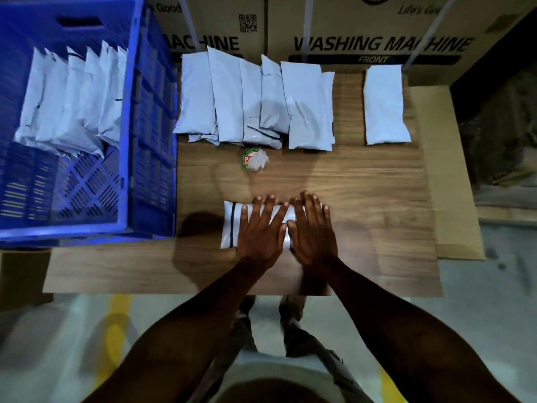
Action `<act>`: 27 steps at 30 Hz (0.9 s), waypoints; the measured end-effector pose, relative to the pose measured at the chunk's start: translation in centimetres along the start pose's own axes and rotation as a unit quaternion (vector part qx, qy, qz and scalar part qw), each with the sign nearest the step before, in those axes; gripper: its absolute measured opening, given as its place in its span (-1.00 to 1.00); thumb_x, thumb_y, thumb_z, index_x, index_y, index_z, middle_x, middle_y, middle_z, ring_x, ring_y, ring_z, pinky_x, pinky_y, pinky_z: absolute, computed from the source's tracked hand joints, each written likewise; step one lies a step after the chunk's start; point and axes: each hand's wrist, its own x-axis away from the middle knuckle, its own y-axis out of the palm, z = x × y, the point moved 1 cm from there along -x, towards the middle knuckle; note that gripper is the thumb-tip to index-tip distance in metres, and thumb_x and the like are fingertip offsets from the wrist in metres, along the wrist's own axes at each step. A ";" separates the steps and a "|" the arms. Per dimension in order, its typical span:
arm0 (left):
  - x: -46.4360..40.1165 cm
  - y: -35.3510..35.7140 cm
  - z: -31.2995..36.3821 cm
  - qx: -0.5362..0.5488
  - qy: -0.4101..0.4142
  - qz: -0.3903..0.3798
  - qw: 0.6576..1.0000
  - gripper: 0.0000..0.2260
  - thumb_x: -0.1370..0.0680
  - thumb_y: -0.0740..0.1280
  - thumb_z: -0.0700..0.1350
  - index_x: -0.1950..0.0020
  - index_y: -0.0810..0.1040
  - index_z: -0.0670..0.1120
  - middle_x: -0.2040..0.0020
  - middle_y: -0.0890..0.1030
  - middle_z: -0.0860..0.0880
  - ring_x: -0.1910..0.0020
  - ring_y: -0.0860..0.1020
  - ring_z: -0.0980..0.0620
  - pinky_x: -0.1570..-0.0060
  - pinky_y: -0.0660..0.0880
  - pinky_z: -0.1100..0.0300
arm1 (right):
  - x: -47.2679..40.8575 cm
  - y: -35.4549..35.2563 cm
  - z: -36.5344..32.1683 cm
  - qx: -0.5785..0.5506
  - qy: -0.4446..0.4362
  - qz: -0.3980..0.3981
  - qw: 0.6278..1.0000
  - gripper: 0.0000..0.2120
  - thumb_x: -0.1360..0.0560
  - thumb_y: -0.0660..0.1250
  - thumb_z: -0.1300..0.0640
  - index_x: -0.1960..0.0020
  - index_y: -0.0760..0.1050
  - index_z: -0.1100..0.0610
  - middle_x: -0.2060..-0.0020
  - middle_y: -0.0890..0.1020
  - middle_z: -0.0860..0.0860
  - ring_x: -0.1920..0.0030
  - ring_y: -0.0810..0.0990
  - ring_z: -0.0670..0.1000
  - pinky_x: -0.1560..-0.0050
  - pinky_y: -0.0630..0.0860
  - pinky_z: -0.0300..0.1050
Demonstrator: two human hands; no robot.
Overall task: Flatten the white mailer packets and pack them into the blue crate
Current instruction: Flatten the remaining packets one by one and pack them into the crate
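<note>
On the wooden board [363,184], both flat hands press a crosswise-lying packet [231,222].

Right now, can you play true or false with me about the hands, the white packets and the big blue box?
1. Both hands press flat on one white packet. True: the left hand and the right hand lie on it with straight fingers.
2. The blue box has nothing in it. False: a row of white packets leans inside it.
3. One packet lies alone, to the right of the bunch of packets. True.
4. The round lid sits on top of the packet under the hands. False: it lies on the wooden table, between that packet and the bunch.
5. A hand holds a pen. False: neither hand holds one.
</note>
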 end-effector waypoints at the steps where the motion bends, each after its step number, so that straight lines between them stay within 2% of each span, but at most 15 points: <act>1: 0.0 0.1 0.1 -0.004 0.000 0.003 1.000 -0.52 -0.68 0.09 0.06 -0.62 0.24 0.05 -0.63 0.18 -0.09 -0.62 0.11 -0.18 -0.52 0.09 -0.27 | -0.1 0.1 0.0 -0.007 0.003 -0.002 1.000 -0.41 -0.67 -0.01 -0.08 -0.63 0.18 0.16 -0.62 0.17 0.21 -0.62 0.10 0.24 -0.60 0.03 0.27; 12: -0.3 0.4 0.4 -0.008 0.003 -0.005 1.000 -0.53 -0.68 0.08 0.05 -0.60 0.28 0.00 -0.61 0.24 -0.12 -0.61 0.15 -0.18 -0.52 0.10 -0.26 | -0.3 1.2 0.2 0.004 0.005 0.006 1.000 -0.39 -0.64 0.03 -0.08 -0.61 0.18 0.19 -0.63 0.14 0.18 -0.63 0.08 0.21 -0.60 0.02 0.27; 19: -0.4 -0.5 0.3 0.014 -0.008 -0.038 0.999 -0.50 -0.69 0.02 0.09 -0.64 0.18 0.03 -0.63 0.20 -0.07 -0.62 0.11 -0.15 -0.54 0.07 -0.22 | -0.3 0.2 0.2 0.011 0.001 -0.014 1.000 -0.39 -0.64 -0.03 -0.09 -0.63 0.17 0.12 -0.64 0.15 0.15 -0.63 0.06 0.21 -0.58 -0.03 0.38; 23: -0.7 -1.8 -0.3 0.039 -0.004 -0.030 0.999 -0.51 -0.69 0.00 0.06 -0.62 0.24 -0.05 -0.61 0.26 -0.08 -0.59 0.19 -0.15 -0.53 0.10 -0.23 | 0.0 -0.8 -0.4 0.006 -0.004 0.048 0.999 -0.44 -0.66 -0.01 -0.04 -0.60 0.25 0.12 -0.61 0.24 0.17 -0.62 0.14 0.23 -0.55 0.00 0.44; 27: 0.1 -3.3 -3.6 0.049 -0.029 0.000 0.998 -0.51 -0.69 0.00 0.04 -0.61 0.25 -0.07 -0.60 0.27 -0.08 -0.60 0.18 -0.15 -0.54 0.05 -0.22 | -0.5 -1.4 -4.1 -0.014 -0.040 0.096 0.994 -0.47 -0.66 0.04 0.00 -0.61 0.22 0.10 -0.60 0.26 0.17 -0.62 0.16 0.21 -0.57 -0.02 0.40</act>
